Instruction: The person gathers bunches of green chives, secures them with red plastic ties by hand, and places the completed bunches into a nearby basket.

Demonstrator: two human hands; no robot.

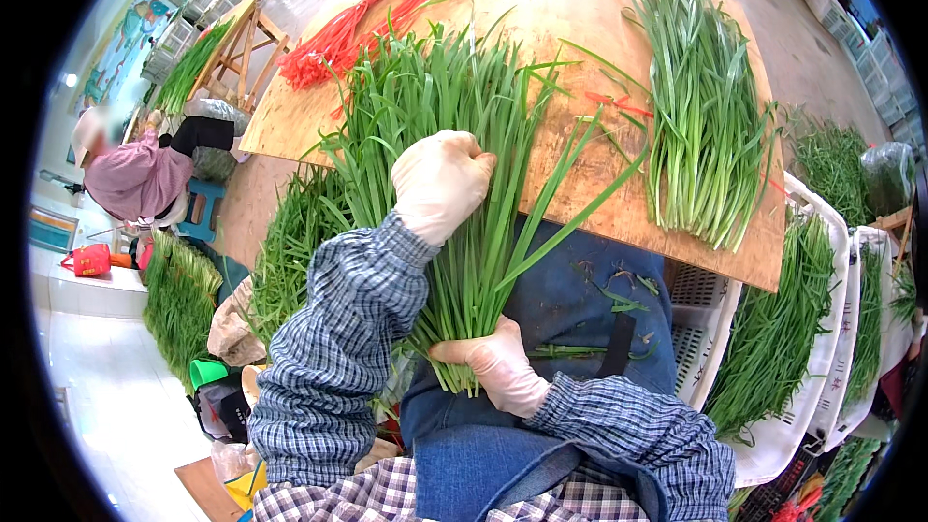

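A big bunch of garlic chives (pixel 435 87) lies over the near edge of the wooden board and my lap, leaf tips pointing away. My left hand (pixel 443 184), in a pale glove, is closed in a fist among the leaves around mid-bunch; its fingertips are hidden. Lower down, my gloved right hand (pixel 498 367) grips the stem ends, thumb across the front. Some long blades stick out to the right of the bunch. Another bunch of garlic chives (pixel 701 126) rests on the board's right side, its stems toward me.
The wooden board (pixel 580 174) carries a pile of red ties (pixel 377 14) at its far left. White crates (pixel 783 425) with greens stand at right. More greens (pixel 290 261) sit left of my knees. A seated person (pixel 135 169) works at far left.
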